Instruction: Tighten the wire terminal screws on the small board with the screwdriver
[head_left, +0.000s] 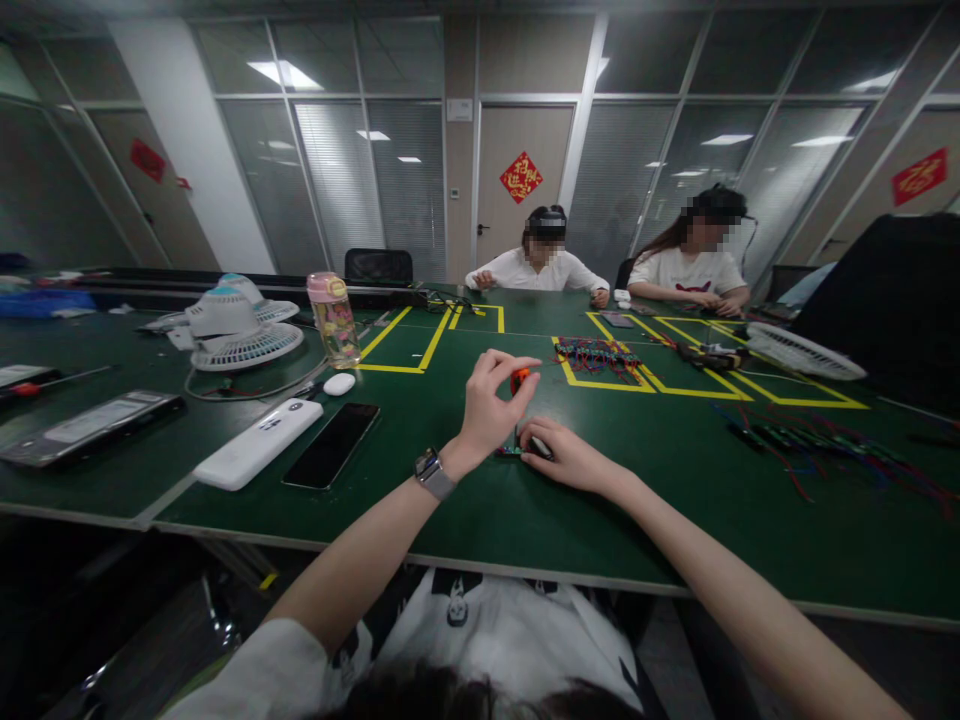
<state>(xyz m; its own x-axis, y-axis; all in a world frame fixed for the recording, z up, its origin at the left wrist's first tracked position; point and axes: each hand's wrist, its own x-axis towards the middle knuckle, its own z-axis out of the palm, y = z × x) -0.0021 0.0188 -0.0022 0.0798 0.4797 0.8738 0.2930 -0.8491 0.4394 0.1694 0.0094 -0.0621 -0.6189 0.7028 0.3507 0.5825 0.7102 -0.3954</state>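
My left hand (491,405) is closed around the orange-and-black handle of a screwdriver (520,379), held upright. Its thin shaft points down at a small green circuit board (508,452) on the table. Beside the board, my right hand (566,455) lies low with its fingers curled against a small dark-and-pale rounded part (541,448), whose kind I cannot make out. The right fingertips are close to the screwdriver's lower end, and they partly hide the board.
On the left lie a black phone (332,446), a white phone (259,443), a white oval case (339,384), a bottle (334,322) and fans (240,330). Wired circuit boards (600,360) lie ahead, more boards (832,445) at right. Two people sit across the table.
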